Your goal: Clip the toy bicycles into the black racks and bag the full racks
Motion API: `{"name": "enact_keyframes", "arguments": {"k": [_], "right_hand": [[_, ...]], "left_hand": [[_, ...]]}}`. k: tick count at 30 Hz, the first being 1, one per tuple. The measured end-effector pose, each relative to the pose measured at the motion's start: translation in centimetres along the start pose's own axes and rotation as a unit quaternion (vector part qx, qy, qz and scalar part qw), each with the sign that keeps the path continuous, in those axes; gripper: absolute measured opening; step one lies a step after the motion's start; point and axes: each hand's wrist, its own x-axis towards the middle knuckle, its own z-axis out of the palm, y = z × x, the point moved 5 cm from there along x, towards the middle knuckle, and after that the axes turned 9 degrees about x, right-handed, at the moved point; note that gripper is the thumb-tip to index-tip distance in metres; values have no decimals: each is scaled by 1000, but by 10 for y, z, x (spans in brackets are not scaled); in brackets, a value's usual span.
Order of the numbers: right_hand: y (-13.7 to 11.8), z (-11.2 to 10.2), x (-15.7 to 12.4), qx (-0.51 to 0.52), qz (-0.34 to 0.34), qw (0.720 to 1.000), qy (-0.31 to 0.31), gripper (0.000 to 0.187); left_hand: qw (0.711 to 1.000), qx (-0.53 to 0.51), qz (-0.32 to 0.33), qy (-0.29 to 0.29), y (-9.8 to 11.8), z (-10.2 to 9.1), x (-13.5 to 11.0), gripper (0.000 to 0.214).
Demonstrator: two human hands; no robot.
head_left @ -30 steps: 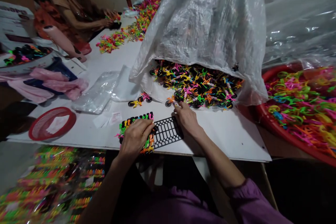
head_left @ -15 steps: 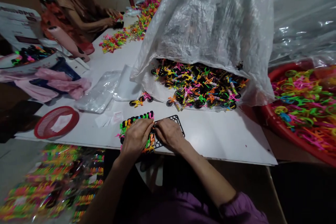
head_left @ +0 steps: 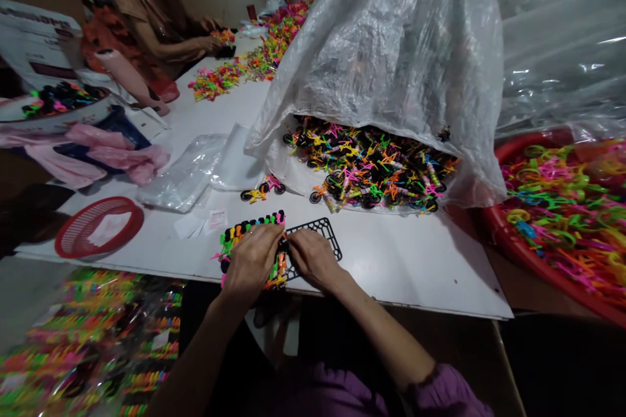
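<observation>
A black plastic rack with holes [head_left: 323, 225] lies near the table's front edge. Its left part is filled with rows of small colourful toy bicycles [head_left: 244, 228]; the right part shows bare grid. Over the filled rows, my left hand [head_left: 254, 254] is closed, its fingertips pinching at the last row. My right hand [head_left: 315, 259] is closed too, over the bare grid, and its fingertips meet the left ones at a toy bicycle mostly hidden by the fingers. Beyond the rack, two loose toy bicycles [head_left: 261, 190] lie on the table.
A large clear plastic bag [head_left: 391, 32] spills toy bicycles onto the white table [head_left: 391, 260]. Right stands a red basin [head_left: 518, 234] of colourful plastic parts. Left are a red basket [head_left: 63, 241] and flat plastic bags [head_left: 180, 166]. Across the table a person [head_left: 161, 32] handles small parts.
The camera view has shifted slightly. Both hands stay at nearly the same spot on the rack, fingertips still together.
</observation>
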Motion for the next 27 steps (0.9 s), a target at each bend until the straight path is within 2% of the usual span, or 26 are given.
{"name": "enact_keyframes", "arguments": {"k": [2, 4, 6, 8, 10, 13, 15, 17, 21, 24, 27], "right_hand": [[7, -12, 5, -37, 35, 999, -7, 23], [19, -33, 14, -102, 108, 989, 25, 24], [32, -50, 26, -187, 180, 965, 38, 24], [44, -59, 39, -261, 228, 938, 16, 22], [54, -62, 50, -302, 251, 920, -9, 21], [62, -65, 58, -311, 258, 914, -28, 22], [62, -69, 57, -276, 266, 923, -38, 24], [56, -70, 51, -208, 256, 943, -46, 24], [43, -68, 34, -82, 210, 974, -18, 20], [40, -63, 23, 35, 221, 974, 15, 20], [29, -58, 16, 228, 207, 949, 70, 25]], "left_hand": [[1000, 4, -6, -7, 0, 1, 0, 20], [1000, 11, -4, -17, 0, 3, 0, 21], [1000, 15, 4, -25, 3, 2, 0, 21], [999, 8, 21, -34, 7, 1, -3, 21], [998, -5, 44, -45, 11, -2, -7, 21], [996, -21, 69, -58, 14, -7, -13, 22], [996, -28, 71, -55, 11, -8, -14, 21], [997, -24, 58, -45, 6, -8, -11, 19], [999, 8, 22, -21, -2, -9, -3, 17], [999, 30, -6, -34, -2, -8, 0, 15], [998, 31, -22, -56, 0, -4, 1, 14]]}}
